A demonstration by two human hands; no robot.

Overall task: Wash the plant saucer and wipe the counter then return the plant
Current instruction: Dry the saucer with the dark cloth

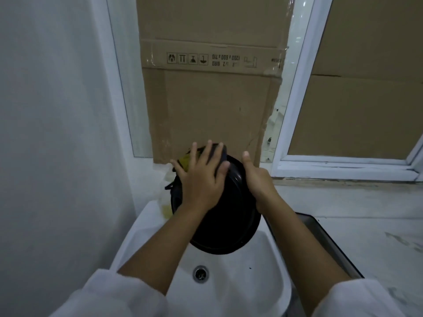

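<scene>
A black round plant saucer (229,227) is held tilted on edge over the white sink (240,282). My left hand (199,179) lies flat on its face with fingers spread, pressing a yellow sponge (185,161) with a dark scouring side against it. My right hand (258,181) grips the saucer's right rim, thumb pointing up. The plant is not in view.
A clear bottle of yellowish liquid (166,210) stands behind the saucer at the sink's back left. The drain (200,273) sits below. A marbled counter (370,236) with a dark metal edge (325,239) extends to the right. Cardboard (210,99) covers the window.
</scene>
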